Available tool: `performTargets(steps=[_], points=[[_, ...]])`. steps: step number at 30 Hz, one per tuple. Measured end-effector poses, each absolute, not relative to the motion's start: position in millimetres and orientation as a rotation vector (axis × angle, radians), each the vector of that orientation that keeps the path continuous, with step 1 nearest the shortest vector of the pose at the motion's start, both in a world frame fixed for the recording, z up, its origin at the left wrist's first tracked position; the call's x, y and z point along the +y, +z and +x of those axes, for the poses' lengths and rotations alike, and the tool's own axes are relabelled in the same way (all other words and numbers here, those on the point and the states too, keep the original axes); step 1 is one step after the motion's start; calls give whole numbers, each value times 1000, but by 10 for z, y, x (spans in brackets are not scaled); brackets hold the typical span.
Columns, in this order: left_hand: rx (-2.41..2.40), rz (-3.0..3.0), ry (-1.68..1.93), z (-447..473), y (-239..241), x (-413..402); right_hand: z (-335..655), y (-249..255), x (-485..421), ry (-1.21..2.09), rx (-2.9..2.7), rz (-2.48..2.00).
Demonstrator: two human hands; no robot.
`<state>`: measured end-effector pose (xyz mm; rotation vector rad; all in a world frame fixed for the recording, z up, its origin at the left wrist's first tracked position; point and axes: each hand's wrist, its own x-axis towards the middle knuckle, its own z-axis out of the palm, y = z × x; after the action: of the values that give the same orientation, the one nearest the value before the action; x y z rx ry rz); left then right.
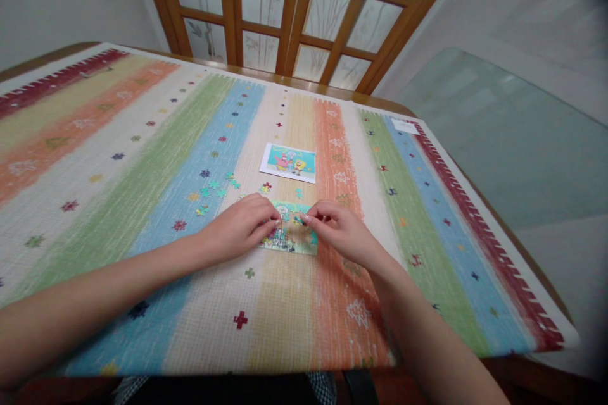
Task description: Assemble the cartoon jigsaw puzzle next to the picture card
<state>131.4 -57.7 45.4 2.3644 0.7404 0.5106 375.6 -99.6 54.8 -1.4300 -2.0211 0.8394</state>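
A partly assembled jigsaw puzzle (289, 245) lies on the striped tablecloth (285, 316) between my two hands, with a bare gap showing in its middle. My left hand (249, 223) is closed at the puzzle's left side, thumb and fingertips pressed together; what they pinch, if anything, is hidden. From the right, my right hand (339, 229) pinches a small puzzle piece (297, 220) between thumb and forefinger, over the puzzle's upper right part. Just beyond the puzzle lies a picture card (291, 163) with a pink and a yellow cartoon figure on it.
Several loose puzzle pieces (213, 185) are scattered beyond my left hand. A single turquoise piece (299, 192) lies between the card and the puzzle. A white paper slip (405, 126) rests near the table's far right corner. Wooden glazed doors (285, 12) stand behind the table.
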Motion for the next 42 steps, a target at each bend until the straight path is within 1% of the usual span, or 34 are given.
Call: performTargets(steps=[3,9,20,32,42], points=[[628,2561,525,1249,307,-694,3763,400,-1060,749,-2093,-1545],[578,2771,368,1247,54,-888,3743,229,-1147,543,-2131,-1624],[600,2790,253,1249,-9,-900,3792,184,-1137,430,-2166,-1721],[631,2806,259,1251,-28,-912,3781,261,-1151,509,-2301,-1793],[623,2808,255,1255,-12,-912,3850,240,-1125,558,-2359,-1668]])
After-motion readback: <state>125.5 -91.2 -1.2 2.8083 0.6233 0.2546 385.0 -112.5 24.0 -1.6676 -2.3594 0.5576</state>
